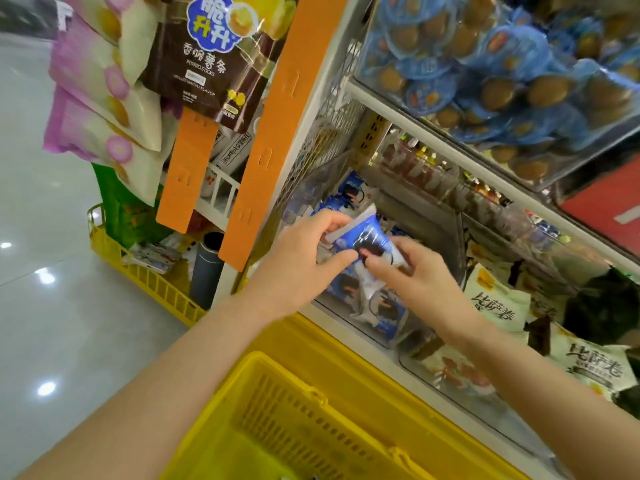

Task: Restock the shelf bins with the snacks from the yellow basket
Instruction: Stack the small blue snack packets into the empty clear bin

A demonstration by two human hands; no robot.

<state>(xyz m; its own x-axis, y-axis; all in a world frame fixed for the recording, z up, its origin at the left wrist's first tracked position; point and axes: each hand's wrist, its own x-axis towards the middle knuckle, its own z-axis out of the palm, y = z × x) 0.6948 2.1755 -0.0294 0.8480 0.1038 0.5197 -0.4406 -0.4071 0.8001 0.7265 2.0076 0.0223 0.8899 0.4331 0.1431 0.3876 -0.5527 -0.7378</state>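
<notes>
STOCKING UP: A shop worker's two bare hands hold a blue-and-white snack packet (367, 237) over the clear shelf bin (391, 336) at the end of a lower shelf, where more packets of the same kind already lie heaped. The left hand (304, 268) has thumb and fingers curled round the packet's upper edge. The right hand (420, 271) pinches its lower side between thumb and forefinger, though blur hides the finer detail. The yellow basket (294, 420) sits just below the forearms, against the shelf front. Only part of its inside is in view, so how much stock is left cannot be told. The step in hand looks to be the placing itself: the packet is above its bin but not yet let go. The next move, by my reading, calls for lowering it among its fellows, loosening both grips, then reaching back down to the basket. The neighbouring bin of white pouches (495, 303) lies just beside, so the drop wants aim
</notes>
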